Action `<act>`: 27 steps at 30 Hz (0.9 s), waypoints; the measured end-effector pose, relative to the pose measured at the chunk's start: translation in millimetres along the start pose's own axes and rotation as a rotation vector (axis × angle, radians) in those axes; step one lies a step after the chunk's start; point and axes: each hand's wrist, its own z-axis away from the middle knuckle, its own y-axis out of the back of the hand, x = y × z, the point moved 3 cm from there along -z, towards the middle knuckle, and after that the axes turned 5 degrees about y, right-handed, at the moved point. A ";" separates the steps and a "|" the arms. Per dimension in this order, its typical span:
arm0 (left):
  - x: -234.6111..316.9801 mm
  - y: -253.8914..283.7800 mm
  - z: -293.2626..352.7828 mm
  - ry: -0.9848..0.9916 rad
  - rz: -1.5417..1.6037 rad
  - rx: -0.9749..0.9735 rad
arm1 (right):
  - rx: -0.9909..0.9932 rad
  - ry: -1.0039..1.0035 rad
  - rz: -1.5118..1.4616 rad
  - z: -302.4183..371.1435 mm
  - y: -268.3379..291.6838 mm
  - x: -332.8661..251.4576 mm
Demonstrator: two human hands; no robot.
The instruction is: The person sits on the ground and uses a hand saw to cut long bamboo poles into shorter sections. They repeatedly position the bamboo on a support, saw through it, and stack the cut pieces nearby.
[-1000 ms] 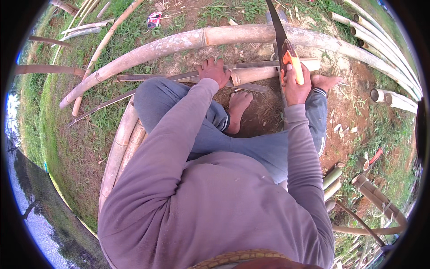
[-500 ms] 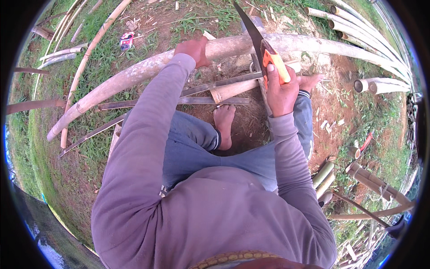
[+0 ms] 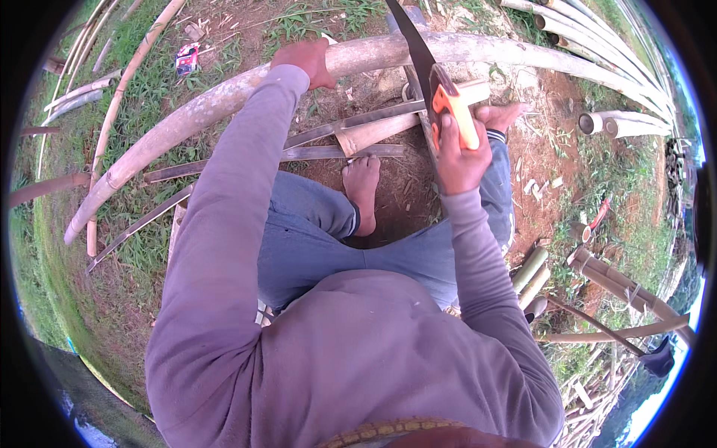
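Observation:
A long, thick bamboo pole (image 3: 209, 112) lies crosswise in front of me, bent into an arc by the lens. My left hand (image 3: 302, 63) is clamped over it left of the middle, fingers wrapped round the far side. In my right hand (image 3: 464, 155) is a handsaw (image 3: 413, 45) with an orange handle, gripped with the thumb along the side. Its dark blade points up and away, crossing the pole; I cannot tell whether the teeth touch it. Under the pole, a shorter cut bamboo piece (image 3: 377, 133) lies beside dark narrow strips (image 3: 328, 152) near my bare feet.
Several bamboo poles (image 3: 590, 37) are stacked at the far right, with two cut ends (image 3: 594, 123) nearer. A red-handled tool (image 3: 600, 214) lies on the right. Bamboo offcuts (image 3: 532, 270) lie by my right knee. A red and white packet (image 3: 187, 59) sits in the grass.
The whole view has shifted slightly, so the pole, hands and ground sit a little higher and further left. Both hands keep their grips, on the pole and the handsaw.

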 end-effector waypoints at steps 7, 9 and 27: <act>-25.9 5.4 -21.1 0.015 -0.020 0.036 | 0.007 -0.201 -0.164 64.4 37.3 -12.7; -19.0 8.1 -10.8 0.006 -0.011 0.020 | 0.002 -0.187 -0.114 123.1 82.0 -19.2; -15.7 10.2 -15.2 -0.010 -0.017 0.019 | 0.014 -0.127 -0.110 121.8 76.6 -10.0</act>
